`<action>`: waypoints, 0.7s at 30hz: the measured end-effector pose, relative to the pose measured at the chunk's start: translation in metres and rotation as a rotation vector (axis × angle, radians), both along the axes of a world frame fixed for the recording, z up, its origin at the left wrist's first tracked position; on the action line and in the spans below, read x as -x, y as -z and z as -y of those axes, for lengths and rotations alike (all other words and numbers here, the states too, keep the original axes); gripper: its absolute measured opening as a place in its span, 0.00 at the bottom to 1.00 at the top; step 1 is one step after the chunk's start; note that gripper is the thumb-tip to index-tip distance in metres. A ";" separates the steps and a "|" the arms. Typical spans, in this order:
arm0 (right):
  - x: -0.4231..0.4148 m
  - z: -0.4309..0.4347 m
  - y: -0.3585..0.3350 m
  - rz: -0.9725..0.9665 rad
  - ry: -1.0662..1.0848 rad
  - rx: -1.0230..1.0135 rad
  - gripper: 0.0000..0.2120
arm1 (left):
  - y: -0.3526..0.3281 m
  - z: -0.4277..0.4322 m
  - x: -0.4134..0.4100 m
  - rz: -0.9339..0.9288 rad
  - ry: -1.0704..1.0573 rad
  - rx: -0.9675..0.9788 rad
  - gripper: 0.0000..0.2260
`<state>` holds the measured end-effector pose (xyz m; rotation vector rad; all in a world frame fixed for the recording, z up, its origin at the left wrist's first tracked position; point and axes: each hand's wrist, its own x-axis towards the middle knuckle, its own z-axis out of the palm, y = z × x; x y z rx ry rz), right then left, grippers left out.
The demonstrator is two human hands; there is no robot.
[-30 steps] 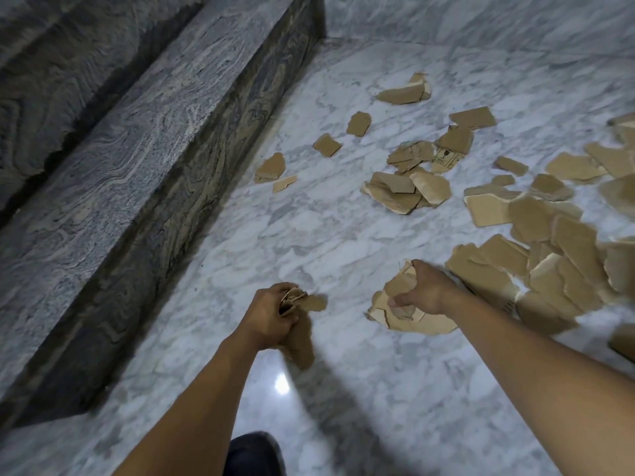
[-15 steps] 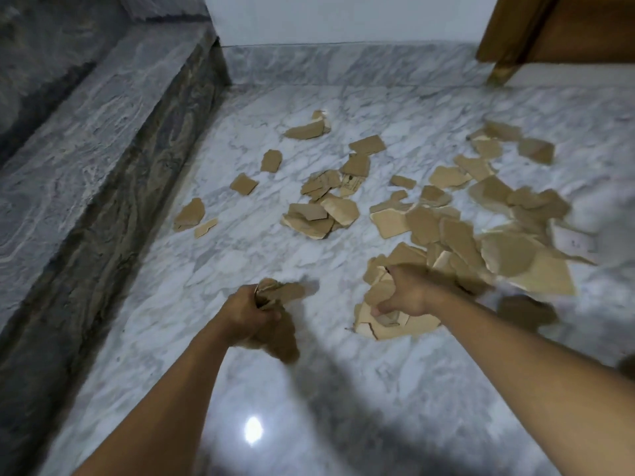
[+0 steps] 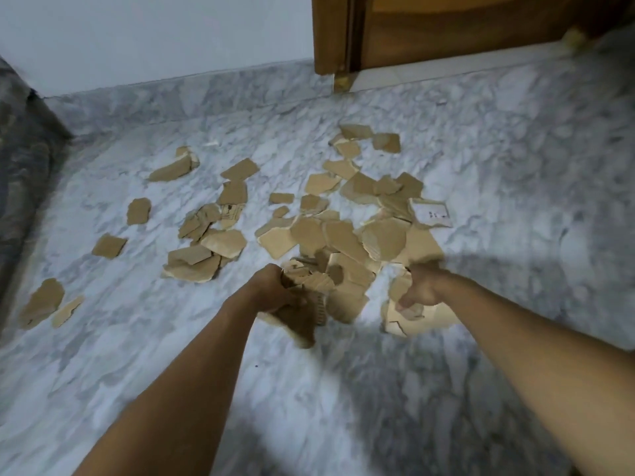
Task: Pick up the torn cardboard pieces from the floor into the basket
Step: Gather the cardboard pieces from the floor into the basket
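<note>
The cardboard scraps in the left grip are matt brown paperboard with rough, fibrous torn edges, and corrugated fluting shows at one edge. The cardboard sheets in the right grip are paler and equally dull. Beyond both grips, the loose pieces have the same dry finish, and one carries a white printed paper label. Beneath the grips, the floor is smooth white-grey veined marble. Far beyond the right grip, the door is brown varnished wood.
</note>
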<state>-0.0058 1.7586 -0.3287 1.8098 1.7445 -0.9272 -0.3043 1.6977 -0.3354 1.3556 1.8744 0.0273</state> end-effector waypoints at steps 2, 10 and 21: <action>-0.004 0.012 0.016 0.026 0.029 -0.043 0.54 | 0.018 -0.003 -0.008 -0.132 0.096 -0.013 0.30; -0.005 0.015 0.042 0.041 0.047 -0.112 0.58 | 0.039 -0.005 -0.010 -0.354 0.312 -0.027 0.35; 0.014 0.017 0.006 -0.265 -0.110 0.043 0.50 | 0.016 0.021 0.034 0.135 0.269 -0.043 0.20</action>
